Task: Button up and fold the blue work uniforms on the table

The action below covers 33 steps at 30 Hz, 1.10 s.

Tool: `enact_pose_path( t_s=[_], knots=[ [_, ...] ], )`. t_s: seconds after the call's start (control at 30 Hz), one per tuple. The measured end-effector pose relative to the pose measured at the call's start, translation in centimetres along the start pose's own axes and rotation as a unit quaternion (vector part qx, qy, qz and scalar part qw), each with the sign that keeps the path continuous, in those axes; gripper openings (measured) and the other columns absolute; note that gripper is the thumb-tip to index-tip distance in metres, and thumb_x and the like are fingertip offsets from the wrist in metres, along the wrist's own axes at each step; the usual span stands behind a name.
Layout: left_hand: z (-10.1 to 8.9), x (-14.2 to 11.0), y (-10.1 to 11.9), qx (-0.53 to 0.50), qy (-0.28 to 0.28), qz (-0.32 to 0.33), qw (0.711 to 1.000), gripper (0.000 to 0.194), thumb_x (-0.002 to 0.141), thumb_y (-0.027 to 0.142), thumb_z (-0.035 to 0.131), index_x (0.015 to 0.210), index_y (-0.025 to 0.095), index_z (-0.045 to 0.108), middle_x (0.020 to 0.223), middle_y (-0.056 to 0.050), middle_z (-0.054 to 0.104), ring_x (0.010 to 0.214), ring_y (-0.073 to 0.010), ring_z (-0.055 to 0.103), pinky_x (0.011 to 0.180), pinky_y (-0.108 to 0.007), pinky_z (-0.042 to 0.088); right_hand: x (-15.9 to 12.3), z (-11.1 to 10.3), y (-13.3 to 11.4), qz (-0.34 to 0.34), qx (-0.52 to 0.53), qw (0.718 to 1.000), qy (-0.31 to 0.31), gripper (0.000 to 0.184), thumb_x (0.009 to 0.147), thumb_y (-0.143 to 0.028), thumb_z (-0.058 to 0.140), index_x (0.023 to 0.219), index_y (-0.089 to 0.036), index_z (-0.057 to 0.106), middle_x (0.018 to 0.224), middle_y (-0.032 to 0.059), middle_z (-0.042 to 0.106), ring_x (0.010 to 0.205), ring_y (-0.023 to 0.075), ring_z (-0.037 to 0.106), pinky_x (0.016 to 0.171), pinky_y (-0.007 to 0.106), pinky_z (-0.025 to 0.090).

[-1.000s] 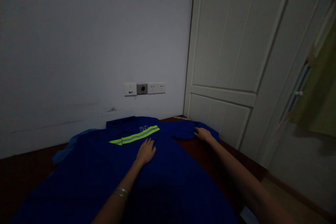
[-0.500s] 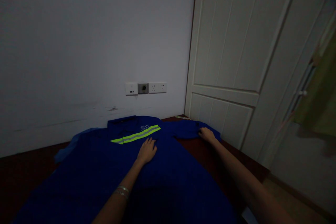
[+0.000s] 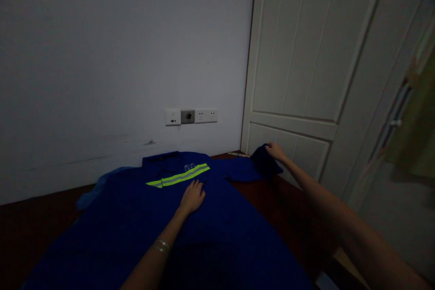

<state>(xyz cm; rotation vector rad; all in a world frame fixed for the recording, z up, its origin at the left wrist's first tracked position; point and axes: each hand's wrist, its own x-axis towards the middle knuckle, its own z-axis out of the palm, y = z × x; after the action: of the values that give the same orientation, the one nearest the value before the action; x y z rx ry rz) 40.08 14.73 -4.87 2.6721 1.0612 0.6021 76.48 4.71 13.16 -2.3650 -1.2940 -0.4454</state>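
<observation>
A blue work jacket (image 3: 136, 226) lies spread out, its collar toward the wall, with a yellow-green reflective stripe (image 3: 185, 176) and white print across the chest. My left hand (image 3: 192, 196) rests flat on the chest just below the stripe, fingers stretched out. At the far right, my right hand (image 3: 276, 151) pinches the end of the sleeve (image 3: 243, 169). That end is raised off the surface and folded up, showing a dark inner side. The rest of the sleeve lies flat.
Dark red-brown surface (image 3: 288, 208) lies under the jacket. Behind it stands a white wall (image 3: 118, 54) with sockets (image 3: 205, 116). White panelled doors (image 3: 292, 54) rise close on the right, near a greenish curtain (image 3: 414, 145). Lighter blue cloth (image 3: 90, 195) shows at the jacket's left.
My right hand has lifted the sleeve end up from the surface, where it lay flat before. My left hand stays in the same place on the chest.
</observation>
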Motion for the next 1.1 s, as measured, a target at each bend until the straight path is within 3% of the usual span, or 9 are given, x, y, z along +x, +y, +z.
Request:
enact_pose_path(
  t_s=[0.2,0.33,0.43,0.53,0.6,0.73,0.83,0.93,1.1],
  knots=[
    [0.6,0.2,-0.4,0.006,0.004,0.002,1.0,0.045,0.087,0.031,0.032,0.124,0.012,0.048,0.138,-0.014,0.04,0.131,-0.0276,0.028,0.107,-0.04,0.024,2.3,-6.6,-4.2,-0.016,0.035,0.999,0.027,0.029,0.081,-0.021,0.044,0.093,-0.007,0.066,0.084,0.0139,0.068,0.082,0.0208,0.063,0.073,0.026,0.045],
    [0.6,0.8,-0.9,-0.014,-0.018,0.002,1.0,0.045,0.084,0.029,0.036,0.123,0.011,0.049,0.137,-0.015,0.041,0.131,-0.0287,0.028,0.106,-0.041,0.024,2.6,-10.1,-7.5,-0.038,0.075,0.996,0.008,0.026,0.079,-0.021,0.045,0.089,-0.009,0.065,0.07,0.0079,0.066,0.062,0.0144,0.061,0.061,0.025,0.049],
    [-0.8,2.1,-0.5,-0.068,-0.034,-0.009,0.997,0.039,0.08,0.024,0.042,0.115,0.012,0.055,0.125,-0.013,0.053,0.122,-0.0264,0.042,0.103,-0.038,0.029,2.2,-12.2,-10.3,-0.061,0.104,0.993,-0.009,0.024,0.077,-0.018,0.045,0.087,-0.01,0.065,0.064,0.0047,0.064,0.053,0.0113,0.057,0.055,0.025,0.051],
    [-4.2,3.8,1.3,-0.201,0.018,-0.044,0.978,0.031,0.08,0.022,0.042,0.104,0.015,0.059,0.115,-0.009,0.06,0.11,-0.0216,0.052,0.098,-0.033,0.036,1.4,-13.6,-13.3,-0.089,0.132,0.987,-0.031,0.02,0.074,-0.017,0.048,0.081,-0.009,0.065,0.058,0.0044,0.061,0.051,0.0116,0.056,0.054,0.028,0.053],
    [-7.2,4.7,3.1,-0.35,0.035,-0.071,0.933,0.026,0.082,0.027,0.042,0.098,0.016,0.06,0.112,-0.01,0.061,0.108,-0.0216,0.053,0.095,-0.033,0.039,0.5,-14.0,-15.3,-0.109,0.152,0.981,-0.044,0.02,0.073,-0.016,0.048,0.08,-0.008,0.065,0.057,0.0046,0.06,0.05,0.0117,0.055,0.053,0.03,0.054],
    [-13.8,4.9,7.0,-0.673,-0.007,-0.091,0.734,0.04,0.085,0.044,0.039,0.107,0.013,0.05,0.115,-0.015,0.057,0.093,-0.0205,0.059,0.082,-0.034,0.047,-1.7,-13.2,-19.6,-0.155,0.174,0.971,-0.041,0.021,0.072,-0.017,0.049,0.081,-0.008,0.066,0.057,0.0051,0.06,0.047,0.0111,0.054,0.05,0.027,0.053],
    [-17.5,4.2,8.8,-0.769,-0.039,-0.075,0.634,0.052,0.083,0.056,0.037,0.109,0.012,0.046,0.11,-0.016,0.057,0.083,-0.0202,0.062,0.076,-0.036,0.049,-3.6,-12.0,-22.7,-0.204,0.177,0.962,-0.038,0.023,0.074,-0.019,0.048,0.081,-0.009,0.067,0.058,0.0048,0.062,0.048,0.0108,0.055,0.049,0.021,0.05],
    [-19.8,3.4,9.1,-0.806,-0.034,-0.054,0.588,0.061,0.08,0.065,0.035,0.103,0.011,0.048,0.094,-0.013,0.061,0.073,-0.0186,0.061,0.069,-0.034,0.05,-5.4,-11.1,-25.7,-0.263,0.152,0.953,-0.014,0.024,0.075,-0.019,0.046,0.078,-0.009,0.068,0.06,0.0052,0.064,0.052,0.011,0.056,0.053,0.019,0.045],
    [-21.8,2.1,7.2,-0.832,0.007,-0.059,0.552,0.063,0.079,0.068,0.033,0.09,0.01,0.054,0.071,-0.008,0.06,0.061,-0.0168,0.059,0.058,-0.03,0.049,-7.3,-10.2,-29.4,-0.32,0.159,0.934,0.008,0.033,0.081,-0.027,0.043,0.07,-0.008,0.068,0.064,0.0062,0.065,0.062,0.0134,0.058,0.061,0.021,0.041]
  ],
)
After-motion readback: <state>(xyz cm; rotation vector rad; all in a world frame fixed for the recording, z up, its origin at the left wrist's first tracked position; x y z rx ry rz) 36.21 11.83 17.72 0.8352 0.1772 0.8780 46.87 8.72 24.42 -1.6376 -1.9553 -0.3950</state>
